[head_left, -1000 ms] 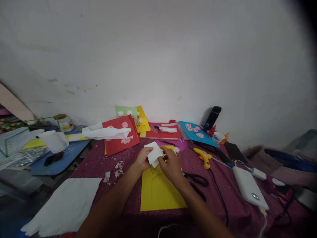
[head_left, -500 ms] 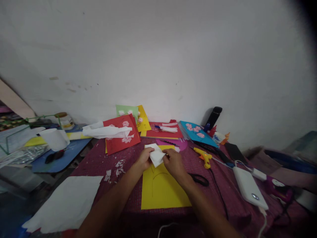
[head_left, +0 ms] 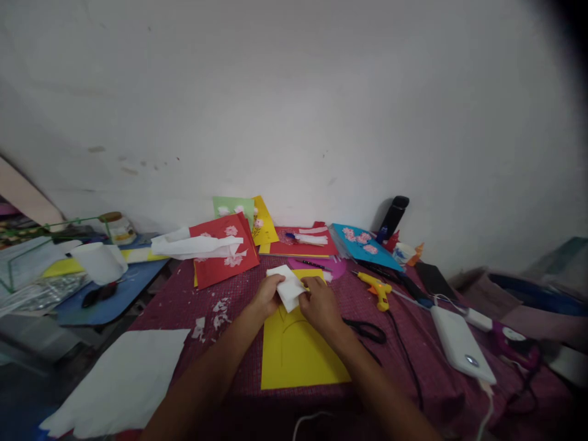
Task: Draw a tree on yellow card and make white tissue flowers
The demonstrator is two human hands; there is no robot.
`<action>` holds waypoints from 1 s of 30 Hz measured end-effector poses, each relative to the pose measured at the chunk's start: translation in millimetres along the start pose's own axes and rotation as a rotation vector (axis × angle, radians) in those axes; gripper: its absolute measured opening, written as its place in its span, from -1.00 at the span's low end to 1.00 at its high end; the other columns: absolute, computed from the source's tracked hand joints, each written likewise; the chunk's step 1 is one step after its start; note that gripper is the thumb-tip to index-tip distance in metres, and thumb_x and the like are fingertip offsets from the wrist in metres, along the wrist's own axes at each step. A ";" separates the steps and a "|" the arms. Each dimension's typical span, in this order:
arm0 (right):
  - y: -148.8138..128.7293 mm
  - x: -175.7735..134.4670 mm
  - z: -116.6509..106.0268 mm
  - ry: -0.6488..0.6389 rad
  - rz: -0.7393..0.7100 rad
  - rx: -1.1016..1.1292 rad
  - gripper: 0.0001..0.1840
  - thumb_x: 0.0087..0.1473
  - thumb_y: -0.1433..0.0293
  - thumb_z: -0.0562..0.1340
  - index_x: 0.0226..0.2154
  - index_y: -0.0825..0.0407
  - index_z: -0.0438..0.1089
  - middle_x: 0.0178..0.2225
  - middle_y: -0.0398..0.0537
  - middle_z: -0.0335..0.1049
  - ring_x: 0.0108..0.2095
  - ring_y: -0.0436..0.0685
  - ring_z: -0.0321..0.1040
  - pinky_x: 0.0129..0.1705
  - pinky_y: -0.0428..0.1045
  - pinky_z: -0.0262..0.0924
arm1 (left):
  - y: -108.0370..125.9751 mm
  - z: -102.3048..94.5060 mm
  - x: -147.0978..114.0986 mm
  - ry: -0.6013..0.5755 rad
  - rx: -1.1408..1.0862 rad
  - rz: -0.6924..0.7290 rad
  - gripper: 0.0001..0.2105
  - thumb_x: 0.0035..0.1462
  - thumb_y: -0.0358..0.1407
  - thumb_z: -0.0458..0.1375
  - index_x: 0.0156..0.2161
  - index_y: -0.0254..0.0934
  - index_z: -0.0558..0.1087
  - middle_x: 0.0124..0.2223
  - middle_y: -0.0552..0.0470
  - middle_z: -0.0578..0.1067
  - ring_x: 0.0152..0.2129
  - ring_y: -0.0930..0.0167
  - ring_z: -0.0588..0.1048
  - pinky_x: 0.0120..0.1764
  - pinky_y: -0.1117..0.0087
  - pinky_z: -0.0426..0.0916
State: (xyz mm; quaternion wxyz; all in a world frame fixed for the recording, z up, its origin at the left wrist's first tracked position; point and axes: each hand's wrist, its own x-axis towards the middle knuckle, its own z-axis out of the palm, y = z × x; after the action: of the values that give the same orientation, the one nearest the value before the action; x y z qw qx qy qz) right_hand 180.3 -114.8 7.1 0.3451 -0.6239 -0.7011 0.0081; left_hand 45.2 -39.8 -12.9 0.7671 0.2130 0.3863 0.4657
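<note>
gripping a small folded white paper [head_left: 289, 288] in the left hand [head_left: 267, 295], thumb pressed on top, and pinching its opposite edge with the right hand [head_left: 320, 306], fingers drawn in narrow. held just above the upper part of a yellow sheet [head_left: 301, 361], at the middle of the dark red tablecloth [head_left: 248, 369].

by the look of it, partway through folding or shaping (impossible to count the layers from here). marked on the yellow sheet, as far as visible, with only thin drawn lines and no blossoms; so probably at an early stage there, with the lines done and the blossoms lacking.

looking further along at the back: already dressed with pale pink blossoms on a red card [head_left: 220, 272] and a blue card [head_left: 359, 249]. strewn on the left with white scraps [head_left: 221, 312], suggesting some cutting or tearing done. lying flat at lower left, in a large white sheet [head_left: 122, 380], apparently more paper to spare.
</note>
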 end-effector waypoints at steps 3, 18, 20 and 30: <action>-1.2 -3.0 -3.1 -0.018 0.039 -0.024 -0.62 0.03 0.49 0.13 -0.06 0.11 0.39 -0.18 0.10 0.46 -0.19 0.18 0.40 -0.12 -0.01 0.21 | 0.8 -1.0 1.2 0.000 -0.003 0.006 -0.87 -0.01 -0.48 0.08 -0.29 -0.38 0.41 -0.47 -0.07 0.53 -0.59 0.36 0.50 -0.41 0.36 0.42; 76.3 -77.2 -99.9 -0.399 0.146 -0.375 -0.71 0.03 0.49 0.13 -0.17 0.10 0.43 -0.14 0.15 0.45 -0.07 0.24 0.34 -0.05 0.03 0.12 | 12.9 -2.7 -1.5 -0.107 -0.171 -0.047 -0.78 0.05 -0.46 0.12 -0.15 -0.41 0.42 -0.36 -0.11 0.58 -0.47 0.32 0.58 -0.30 0.32 0.49; 75.4 -81.2 -103.5 -0.429 0.136 -0.361 -0.69 0.05 0.49 0.12 -0.13 0.08 0.43 -0.10 0.14 0.43 -0.04 0.23 0.32 -0.02 0.03 0.10 | 14.2 -3.7 -1.0 -0.104 -0.180 -0.047 -0.76 0.06 -0.46 0.11 -0.12 -0.43 0.43 -0.37 -0.12 0.59 -0.48 0.32 0.58 -0.32 0.35 0.49; 67.1 -91.2 -99.2 -0.493 0.139 -0.397 -0.47 -0.04 0.47 0.17 0.05 0.07 0.34 -0.09 0.20 0.45 -0.10 0.31 0.38 -0.12 0.08 0.14 | 20.5 -7.6 0.0 -0.092 -0.198 -0.040 -0.70 0.09 -0.44 0.10 -0.03 -0.43 0.41 -0.35 -0.10 0.60 -0.49 0.36 0.58 -0.41 0.43 0.48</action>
State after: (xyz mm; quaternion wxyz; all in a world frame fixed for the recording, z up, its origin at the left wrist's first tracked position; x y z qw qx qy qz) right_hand 286.1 -221.8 9.7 0.0350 -0.7047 -0.7072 0.0454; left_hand 28.0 -30.2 -3.4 0.8105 0.1497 0.3071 0.4758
